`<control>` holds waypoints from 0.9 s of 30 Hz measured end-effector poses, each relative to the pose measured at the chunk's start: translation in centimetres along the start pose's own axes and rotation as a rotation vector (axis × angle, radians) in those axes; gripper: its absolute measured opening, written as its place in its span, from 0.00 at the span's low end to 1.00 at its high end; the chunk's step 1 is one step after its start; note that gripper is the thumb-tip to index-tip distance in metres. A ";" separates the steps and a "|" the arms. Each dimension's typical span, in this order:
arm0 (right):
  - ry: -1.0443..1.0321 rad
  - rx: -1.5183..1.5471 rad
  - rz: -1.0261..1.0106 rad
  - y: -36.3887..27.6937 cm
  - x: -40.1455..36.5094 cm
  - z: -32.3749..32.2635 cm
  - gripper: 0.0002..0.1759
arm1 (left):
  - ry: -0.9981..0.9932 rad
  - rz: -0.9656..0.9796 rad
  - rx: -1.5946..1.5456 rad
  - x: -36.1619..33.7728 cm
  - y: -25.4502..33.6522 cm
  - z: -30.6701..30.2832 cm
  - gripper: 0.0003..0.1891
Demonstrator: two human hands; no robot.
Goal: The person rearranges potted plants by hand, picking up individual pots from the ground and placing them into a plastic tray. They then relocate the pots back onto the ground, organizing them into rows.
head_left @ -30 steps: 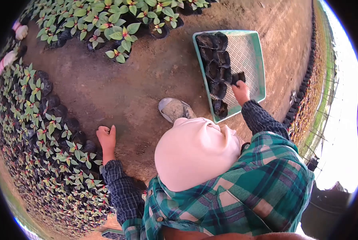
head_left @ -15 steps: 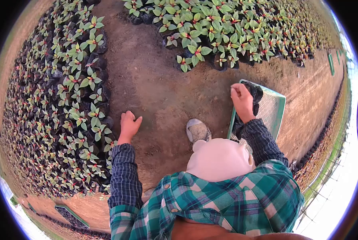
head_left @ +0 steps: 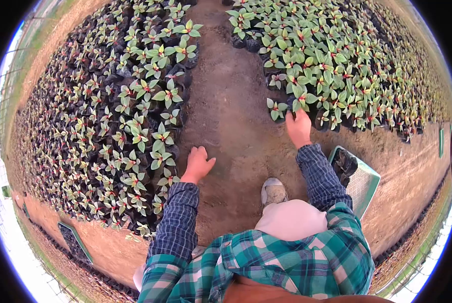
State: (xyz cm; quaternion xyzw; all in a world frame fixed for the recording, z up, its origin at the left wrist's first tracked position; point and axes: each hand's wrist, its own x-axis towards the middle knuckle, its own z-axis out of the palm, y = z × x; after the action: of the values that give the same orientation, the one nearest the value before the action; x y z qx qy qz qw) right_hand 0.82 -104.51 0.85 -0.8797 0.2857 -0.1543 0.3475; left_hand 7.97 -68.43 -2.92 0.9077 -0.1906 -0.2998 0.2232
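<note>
- The right hand [head_left: 299, 127] is parked at the near edge of the right seedling block [head_left: 347, 65], on a dark pot [head_left: 291, 102]. The fingers are hidden, so how tight the grip is can't be told.
- The left hand [head_left: 198, 164] is laid flat and open on the bare soil path [head_left: 226, 91], nothing held, just beside the left seedling block [head_left: 120, 116].
- Loads of open dirt is left between the two blocks.
- A green tray [head_left: 369, 184] with black pots [head_left: 345, 164] is sat by the right elbow, near a shoe [head_left: 274, 191].
</note>
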 end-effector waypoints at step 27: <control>0.028 -0.355 -0.293 -10.6 21.2 13.6 0.18 | -0.081 -0.136 -0.097 -0.8 2.8 -1.9 0.27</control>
State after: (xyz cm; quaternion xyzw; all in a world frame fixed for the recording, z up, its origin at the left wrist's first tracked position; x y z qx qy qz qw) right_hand 28.15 -104.05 0.19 -0.9568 0.1825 -0.1628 0.1571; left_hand 7.96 -69.76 0.30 0.8939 -0.1225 -0.3595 0.2379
